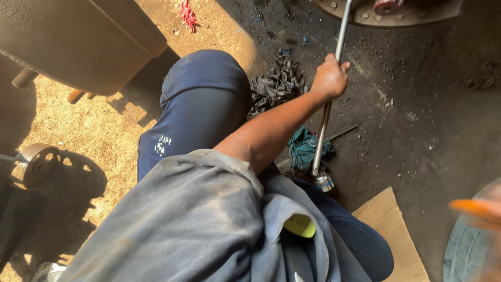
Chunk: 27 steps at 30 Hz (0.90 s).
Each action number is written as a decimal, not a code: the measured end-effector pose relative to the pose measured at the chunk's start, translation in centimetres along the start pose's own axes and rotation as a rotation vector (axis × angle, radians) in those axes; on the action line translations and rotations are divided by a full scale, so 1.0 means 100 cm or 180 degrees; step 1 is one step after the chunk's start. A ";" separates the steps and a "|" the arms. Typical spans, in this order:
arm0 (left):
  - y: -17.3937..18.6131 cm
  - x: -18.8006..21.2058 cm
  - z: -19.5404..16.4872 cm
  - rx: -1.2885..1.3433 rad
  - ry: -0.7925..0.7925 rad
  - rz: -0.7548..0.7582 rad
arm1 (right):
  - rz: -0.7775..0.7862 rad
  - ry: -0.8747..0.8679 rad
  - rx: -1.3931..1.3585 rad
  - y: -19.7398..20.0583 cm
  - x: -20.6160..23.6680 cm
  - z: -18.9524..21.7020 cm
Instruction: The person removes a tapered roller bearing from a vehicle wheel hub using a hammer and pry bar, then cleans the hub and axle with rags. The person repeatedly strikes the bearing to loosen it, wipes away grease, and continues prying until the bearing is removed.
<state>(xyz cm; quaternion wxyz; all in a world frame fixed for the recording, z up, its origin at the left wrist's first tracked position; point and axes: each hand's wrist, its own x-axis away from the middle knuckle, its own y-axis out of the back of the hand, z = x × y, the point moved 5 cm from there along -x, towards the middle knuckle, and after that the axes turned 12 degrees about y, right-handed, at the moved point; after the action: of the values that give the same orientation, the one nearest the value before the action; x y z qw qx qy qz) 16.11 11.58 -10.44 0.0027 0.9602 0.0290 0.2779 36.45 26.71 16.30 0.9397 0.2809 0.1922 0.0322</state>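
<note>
One of the person's hands (330, 78) is gripping a long metal rod (329, 99) that is slanting up from the dark oily floor (428, 130) toward a metal plate (417, 15); which hand it is cannot be told. The other is staying out of view. A tan cardboard sheet (391, 230) is lying flat at lower right, beside a teal rag (302, 149).

Silver-grey metal rod (330, 99), teal rag (304, 148), black crumpled rag (276, 83), navy trousers (201, 104), faded blue-grey shirt (198, 224), tan cardboard (394, 230), red scrap (188, 14).

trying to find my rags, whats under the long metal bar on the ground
Under the metal bar, gripped by one hand, lies a teal rag; a black rag lies beside it. The bar's lower tip is hidden.
</note>
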 end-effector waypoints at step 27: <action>-0.003 -0.013 0.088 -0.0176 -0.0109 0.0411 | -0.0347 -0.3045 -0.1175 -0.047 0.088 -0.209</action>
<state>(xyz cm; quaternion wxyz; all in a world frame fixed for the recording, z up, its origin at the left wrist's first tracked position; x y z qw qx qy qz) 19.72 11.92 -18.61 0.0118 0.9642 -0.0407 0.2617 36.42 35.00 -5.33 0.9568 0.0832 -0.2536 -0.1155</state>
